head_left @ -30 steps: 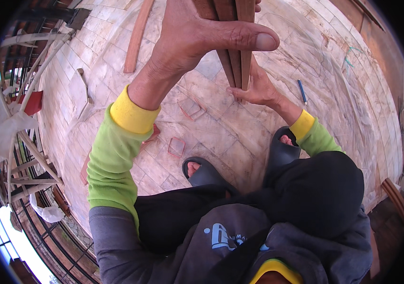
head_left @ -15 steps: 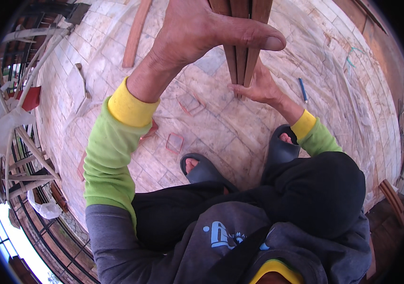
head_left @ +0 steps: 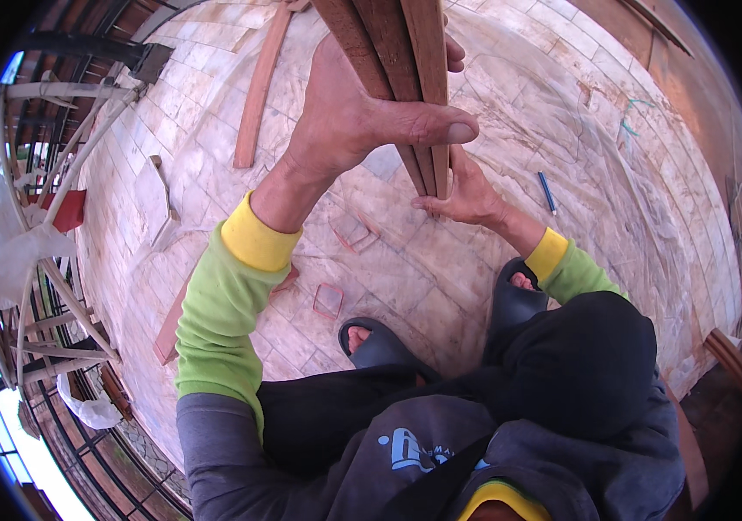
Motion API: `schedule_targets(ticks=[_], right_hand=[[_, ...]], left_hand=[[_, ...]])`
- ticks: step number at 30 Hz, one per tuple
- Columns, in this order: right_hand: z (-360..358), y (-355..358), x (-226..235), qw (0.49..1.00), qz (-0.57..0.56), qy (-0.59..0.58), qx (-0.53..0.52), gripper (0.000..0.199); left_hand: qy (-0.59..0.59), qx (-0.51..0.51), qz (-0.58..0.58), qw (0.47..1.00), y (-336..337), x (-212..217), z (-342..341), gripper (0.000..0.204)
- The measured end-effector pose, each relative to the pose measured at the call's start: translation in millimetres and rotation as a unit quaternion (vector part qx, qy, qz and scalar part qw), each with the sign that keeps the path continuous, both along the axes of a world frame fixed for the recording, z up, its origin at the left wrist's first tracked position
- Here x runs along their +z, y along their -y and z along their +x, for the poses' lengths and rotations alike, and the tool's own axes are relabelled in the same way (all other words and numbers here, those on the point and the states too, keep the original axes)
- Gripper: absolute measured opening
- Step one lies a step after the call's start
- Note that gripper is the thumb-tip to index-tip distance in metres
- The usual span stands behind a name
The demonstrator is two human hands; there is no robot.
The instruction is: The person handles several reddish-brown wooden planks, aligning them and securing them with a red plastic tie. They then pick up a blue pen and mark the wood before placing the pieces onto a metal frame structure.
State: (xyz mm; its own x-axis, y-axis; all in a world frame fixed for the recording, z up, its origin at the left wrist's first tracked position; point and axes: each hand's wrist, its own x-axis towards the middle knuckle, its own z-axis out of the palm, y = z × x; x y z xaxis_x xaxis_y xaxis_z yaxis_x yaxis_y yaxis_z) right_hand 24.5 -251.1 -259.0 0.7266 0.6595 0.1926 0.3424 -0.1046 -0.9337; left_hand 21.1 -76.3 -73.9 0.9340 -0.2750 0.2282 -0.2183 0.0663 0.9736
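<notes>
A bundle of long brown wooden strips stands upright in front of me, the strips lying side by side. Its upper end runs out past the top edge of the view. My left hand is wrapped round the bundle higher up, thumb across its near face and fingertips showing on the far side. Lower down, my right hand grips the same strips near their bottom end, with its thumb at the near side. Most of the right fingers are hidden behind the wood.
A reddish wooden plank lies on the plastic-covered tile floor. A blue pencil-like stick lies to the right, and a red band loop near my sandals. Bent pale poles stand along the left side by a metal railing.
The upper part of the bundle has tilted left, and my left hand has moved left and down with it. My right hand sits slightly lower in view. Both hands keep their hold.
</notes>
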Motion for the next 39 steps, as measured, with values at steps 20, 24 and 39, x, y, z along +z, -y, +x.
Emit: schedule_targets(ticks=[20,24,39], right_hand=[[-2.4,4.0,-10.7,0.999,-0.024,0.025,0.009,0.082],[-1.6,9.5,-15.1,0.997,-0.069,0.028,0.007,0.080],[-1.0,8.1,-10.7,0.999,-0.003,-0.047,0.010,0.087]], left_hand=[[-0.019,0.036,0.048,0.998,12.1,-14.6,-8.2,0.078],[-0.033,0.035,0.041,0.998,18.0,-30.5,-9.6,0.074],[-0.078,0.040,0.060,0.994,9.2,-49.4,-12.7,0.070]])
